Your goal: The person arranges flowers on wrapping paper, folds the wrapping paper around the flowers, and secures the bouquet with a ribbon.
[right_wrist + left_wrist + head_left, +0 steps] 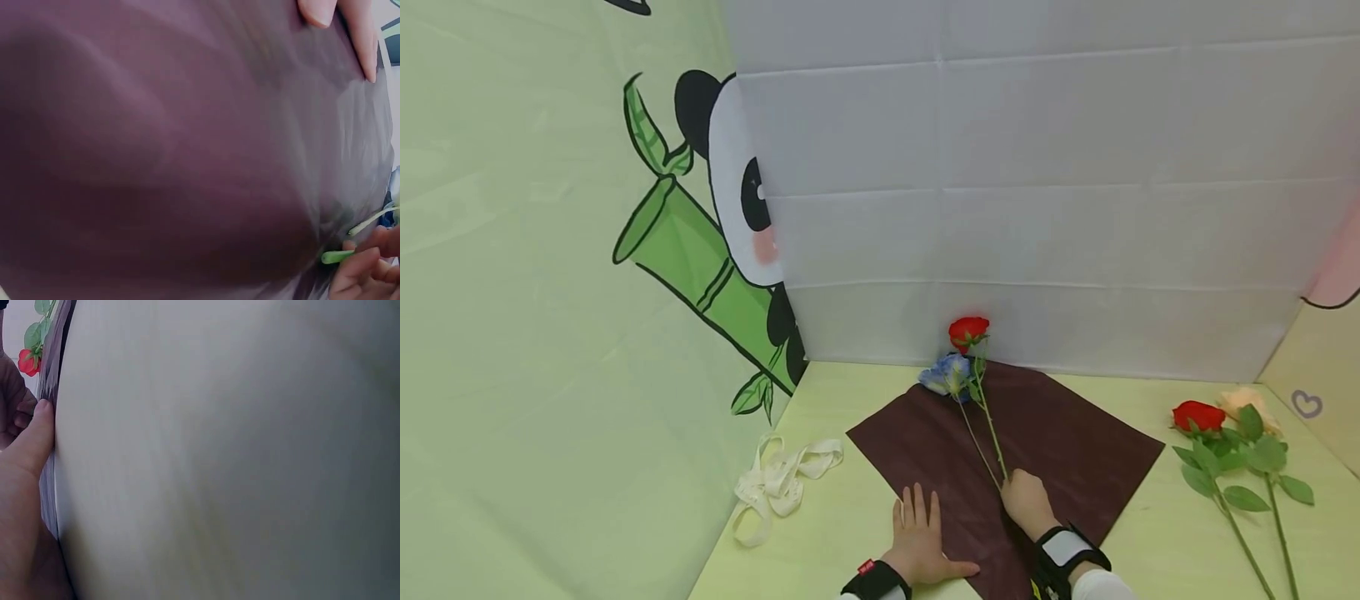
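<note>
A sheet of dark maroon wrapping paper (1075,442) lies on the table, one corner toward the back. On it a red rose (968,332) and a blue flower (946,375) lie with their stems running toward me. My right hand (1028,502) pinches the red rose's green stem (336,257) near its cut end. Beside those fingers is the blue flower's paler stem end (357,230). My left hand (917,542) is spread flat at the paper's left edge, fingers straight and thumb out over the paper.
A tangled cream ribbon (786,479) lies on the table to the left. To the right are another red rose (1198,415) and a peach rose (1251,404), with leafy stems. A creased pale grey backdrop (1037,233) stands behind the table; a panda-printed green sheet (550,375) hangs at left.
</note>
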A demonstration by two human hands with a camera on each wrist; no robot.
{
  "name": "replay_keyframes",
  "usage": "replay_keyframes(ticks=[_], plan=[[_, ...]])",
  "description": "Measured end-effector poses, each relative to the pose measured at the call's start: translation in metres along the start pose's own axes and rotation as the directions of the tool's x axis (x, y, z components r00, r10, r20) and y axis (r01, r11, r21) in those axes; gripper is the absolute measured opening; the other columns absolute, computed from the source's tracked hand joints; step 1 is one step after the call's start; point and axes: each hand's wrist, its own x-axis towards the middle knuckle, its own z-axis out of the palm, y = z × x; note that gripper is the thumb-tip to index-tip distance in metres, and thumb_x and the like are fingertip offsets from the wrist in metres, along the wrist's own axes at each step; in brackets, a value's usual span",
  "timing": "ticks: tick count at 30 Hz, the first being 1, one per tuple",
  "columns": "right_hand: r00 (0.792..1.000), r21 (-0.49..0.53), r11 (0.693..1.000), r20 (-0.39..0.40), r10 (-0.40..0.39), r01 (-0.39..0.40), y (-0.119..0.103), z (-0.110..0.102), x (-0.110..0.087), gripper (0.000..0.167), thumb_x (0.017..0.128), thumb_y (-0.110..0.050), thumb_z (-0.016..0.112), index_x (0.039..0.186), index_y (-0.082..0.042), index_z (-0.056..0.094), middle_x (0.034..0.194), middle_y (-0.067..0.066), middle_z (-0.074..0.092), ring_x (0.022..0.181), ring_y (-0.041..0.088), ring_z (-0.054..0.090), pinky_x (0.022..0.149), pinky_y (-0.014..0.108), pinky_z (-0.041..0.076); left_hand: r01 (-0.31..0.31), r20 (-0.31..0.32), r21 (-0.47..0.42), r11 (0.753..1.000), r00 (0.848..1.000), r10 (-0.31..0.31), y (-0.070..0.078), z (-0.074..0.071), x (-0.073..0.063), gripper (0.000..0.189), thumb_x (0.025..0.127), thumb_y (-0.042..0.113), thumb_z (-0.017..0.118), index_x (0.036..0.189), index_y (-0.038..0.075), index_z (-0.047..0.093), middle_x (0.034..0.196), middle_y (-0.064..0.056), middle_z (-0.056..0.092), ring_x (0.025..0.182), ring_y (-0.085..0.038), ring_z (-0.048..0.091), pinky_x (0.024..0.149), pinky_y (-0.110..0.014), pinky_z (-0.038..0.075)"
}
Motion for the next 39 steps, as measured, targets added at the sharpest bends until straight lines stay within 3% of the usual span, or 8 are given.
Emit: replay_keyframes(ticks=[9, 16, 22, 32, 39], plan=[[0.986, -0.054, 0.997, 0.15, 0.068, -0.061, -0.005, -0.007, -0.004, 0.022, 0.093, -0.009, 0.05, 0.081, 0.005, 0.062, 0.062, 0.012, 0.055, 0.044, 0.021, 0.051, 0.042, 0.033, 0.042, 0.002, 0.004, -0.007, 1.0, 1.0, -0.002, 0.002, -0.001, 0.001, 0.12, 0.067, 0.08, 0.058, 0.15, 0.002, 0.022, 0.155, -0.026, 0.012, 0.144, -0.043, 0.007, 0.111, -0.058, 0.01], [0.988, -0.052, 0.998, 0.15, 0.047, -0.04, -0.003, -0.008, -0.002, 0.02, 0.088, -0.003, 0.052, 0.069, 0.002, 0.058, 0.049, 0.007, 0.053, 0.038, 0.017, 0.052, 0.041, 0.03, 0.043, 0.014, 0.032, -0.021, 1.0, 0.999, -0.014, -0.002, 0.007, 0.007, 0.12, 0.068, 0.081, 0.056, 0.151, 0.004, 0.019, 0.156, -0.025, 0.008, 0.144, -0.043, 0.003, 0.111, -0.058, 0.007], [0.981, -0.045, 0.997, 0.181, 0.064, -0.056, 0.0, -0.007, 0.001, 0.024, 0.089, -0.001, 0.051, 0.067, 0.002, 0.057, 0.044, 0.006, 0.054, 0.036, 0.015, 0.053, 0.039, 0.028, 0.046, 0.018, 0.02, -0.02, 1.0, 1.0, -0.017, -0.002, 0.009, 0.008, 0.12, 0.067, 0.081, 0.057, 0.151, 0.004, 0.019, 0.156, -0.025, 0.008, 0.144, -0.043, 0.004, 0.111, -0.058, 0.007], [0.979, -0.121, 0.992, 0.196, 0.059, -0.036, -0.002, -0.012, -0.001, 0.021, 0.089, -0.008, 0.06, 0.07, 0.0, 0.058, 0.057, 0.008, 0.054, 0.045, 0.018, 0.054, 0.044, 0.031, 0.044, 0.008, 0.023, -0.035, 0.999, 1.0, -0.007, -0.002, 0.01, 0.008, 0.121, 0.067, 0.083, 0.055, 0.151, 0.003, 0.019, 0.156, -0.025, 0.008, 0.144, -0.044, 0.004, 0.111, -0.059, 0.007], [0.981, -0.173, 0.982, 0.162, 0.11, -0.082, 0.003, -0.015, 0.004, 0.03, 0.091, -0.028, 0.06, 0.076, -0.002, 0.059, 0.063, 0.007, 0.056, 0.053, 0.019, 0.053, 0.049, 0.032, 0.039, 0.004, 0.007, -0.04, 0.999, 1.0, -0.004, -0.003, 0.015, 0.01, 0.12, 0.068, 0.083, 0.054, 0.151, 0.003, 0.02, 0.155, -0.026, 0.009, 0.143, -0.044, 0.004, 0.111, -0.059, 0.007]])
